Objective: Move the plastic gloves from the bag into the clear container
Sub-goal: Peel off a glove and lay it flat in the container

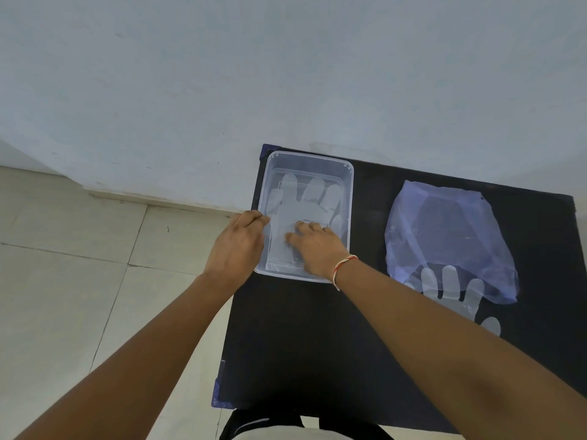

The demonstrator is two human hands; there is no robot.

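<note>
Head view: a clear container (305, 217) sits at the far left corner of a black table (317, 338). One plastic glove (305, 201) lies flat inside it. The right hand (313, 246) presses that glove with spread, fairly straight fingers. The left hand (236, 246) grips the container's left rim. Well to the right lies a bluish bag (444, 236); a second glove (457, 295) protrudes from its near opening onto the table.

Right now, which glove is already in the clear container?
The glove lying flat under the right hand, inside the clear container. The other glove still pokes out of the bluish bag on the black table.
</note>
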